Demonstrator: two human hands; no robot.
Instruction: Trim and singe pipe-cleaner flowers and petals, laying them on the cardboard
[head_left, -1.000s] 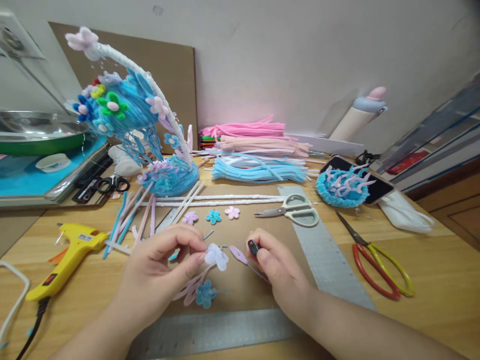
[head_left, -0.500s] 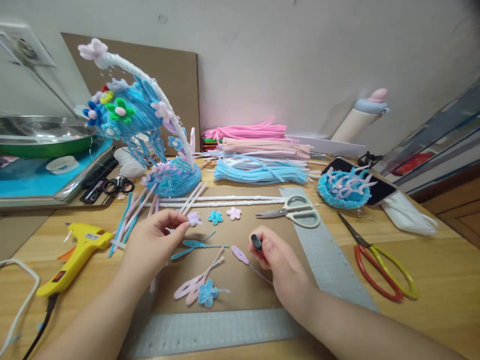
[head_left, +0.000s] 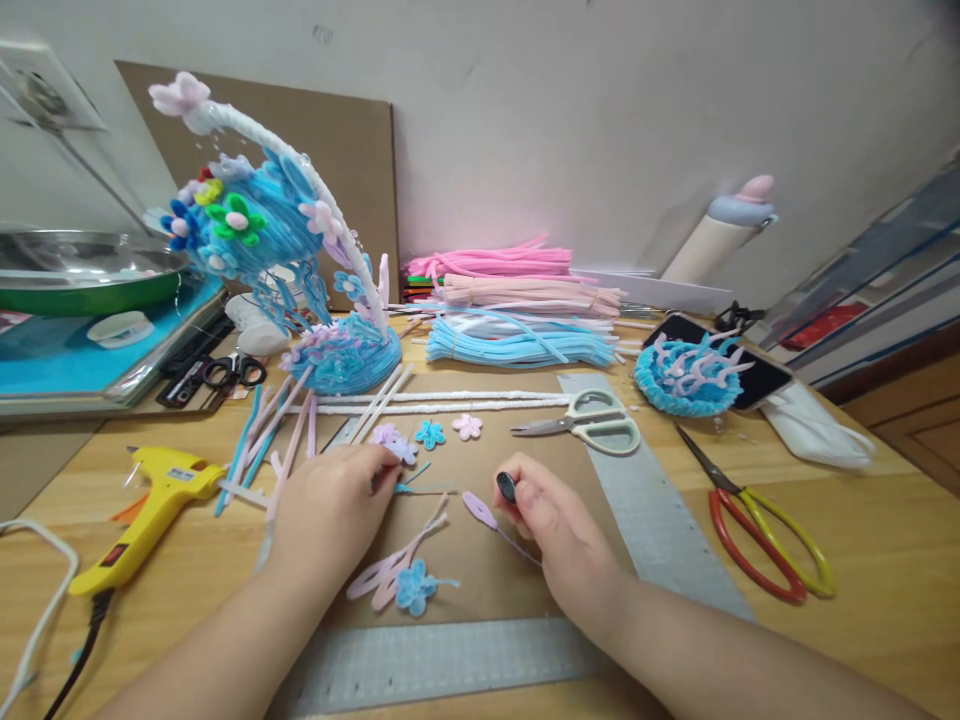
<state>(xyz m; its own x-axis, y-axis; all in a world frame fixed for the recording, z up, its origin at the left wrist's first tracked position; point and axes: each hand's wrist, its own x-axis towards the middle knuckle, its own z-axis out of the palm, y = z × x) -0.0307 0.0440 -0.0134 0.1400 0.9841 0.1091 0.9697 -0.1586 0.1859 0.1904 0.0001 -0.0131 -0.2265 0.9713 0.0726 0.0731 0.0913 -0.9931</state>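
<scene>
My left hand [head_left: 330, 505] rests on the brown cardboard mat [head_left: 480, 570], fingers curled and pinching the left end of a blue pipe-cleaner leaf stem [head_left: 421, 488]. Just above its fingertips lie a lilac flower [head_left: 385, 433] and a pale flower [head_left: 406, 449]. My right hand [head_left: 551, 522] is closed around a small black object [head_left: 509, 486], held upright above a pink petal on a wire [head_left: 480, 511]. Between my hands lie pink loops with a blue flower [head_left: 411, 586].
A tall blue pipe-cleaner sculpture [head_left: 300, 260] stands at the back left. A yellow glue gun [head_left: 150, 500] lies left. White scissors [head_left: 592, 425], red-and-yellow scissors [head_left: 757, 530], a blue fringed piece [head_left: 686, 375] and pipe-cleaner bundles [head_left: 517, 300] lie right and behind.
My left hand set the pale flower down beside the lilac one, then dropped back and pinched the blue leaf stem. My right hand has barely moved.
</scene>
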